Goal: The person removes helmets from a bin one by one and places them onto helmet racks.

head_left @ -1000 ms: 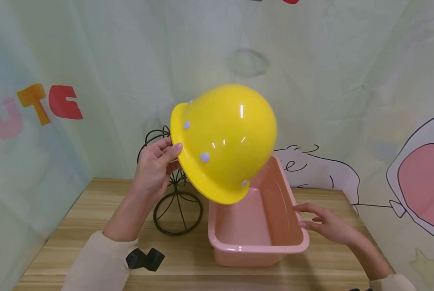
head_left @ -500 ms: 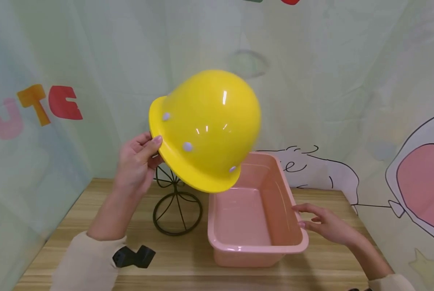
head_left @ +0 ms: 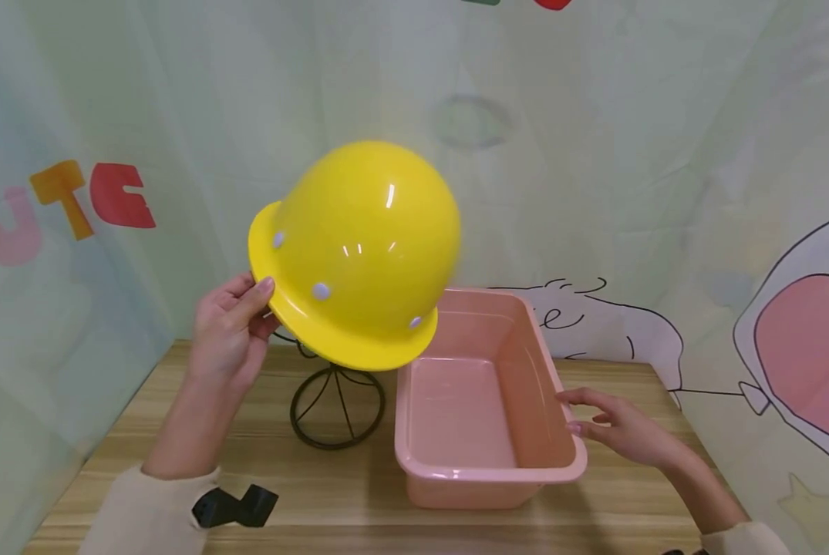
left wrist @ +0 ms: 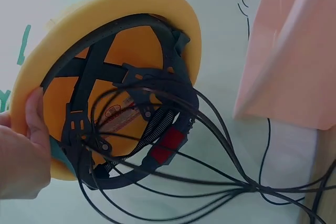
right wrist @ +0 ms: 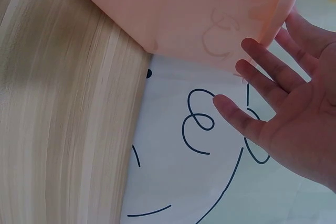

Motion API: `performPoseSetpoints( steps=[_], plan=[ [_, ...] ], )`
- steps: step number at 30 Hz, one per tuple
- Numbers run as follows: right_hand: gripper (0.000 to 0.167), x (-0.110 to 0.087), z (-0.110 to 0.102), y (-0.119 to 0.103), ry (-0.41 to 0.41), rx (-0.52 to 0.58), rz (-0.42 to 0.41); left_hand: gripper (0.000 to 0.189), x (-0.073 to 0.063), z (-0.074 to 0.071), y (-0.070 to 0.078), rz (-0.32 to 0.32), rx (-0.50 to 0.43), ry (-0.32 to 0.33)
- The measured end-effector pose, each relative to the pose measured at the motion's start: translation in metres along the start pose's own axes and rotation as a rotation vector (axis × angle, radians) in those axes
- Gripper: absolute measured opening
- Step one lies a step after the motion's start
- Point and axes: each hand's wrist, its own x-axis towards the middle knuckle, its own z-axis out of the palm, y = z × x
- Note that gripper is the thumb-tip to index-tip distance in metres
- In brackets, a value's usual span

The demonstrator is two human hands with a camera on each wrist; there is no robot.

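My left hand pinches the brim of a yellow hard hat, thumb on the outer side. The hat is tilted in the air, its crown up and to the right, over a black wire stand whose upper part it mostly hides. In the left wrist view the hat's inside shows a dark strap harness, with the stand's looped wires in front of it. The index finger and thumb of my right hand touch the right rim of a pink plastic tub; the other fingers are spread loosely.
A wood-grain tabletop carries the stand and the tub, with the tub just right of the stand's round base. A printed curtain hangs behind and at both sides. A black wrist device sits at my left cuff.
My left hand has carried the hard hat to the left, from above the tub to above the stand; it rose a little, then dropped slightly. The right hand stays at the tub's rim.
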Motion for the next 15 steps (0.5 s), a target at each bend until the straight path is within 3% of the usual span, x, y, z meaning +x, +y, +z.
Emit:
performPoseSetpoints(
  steps=[15],
  plan=[
    [0.042, 0.0, -0.002, -0.002, -0.018, 0.024, -0.01, 0.012, -0.012, -0.029, -0.003, 0.005, -0.078, 0.043]
  ],
)
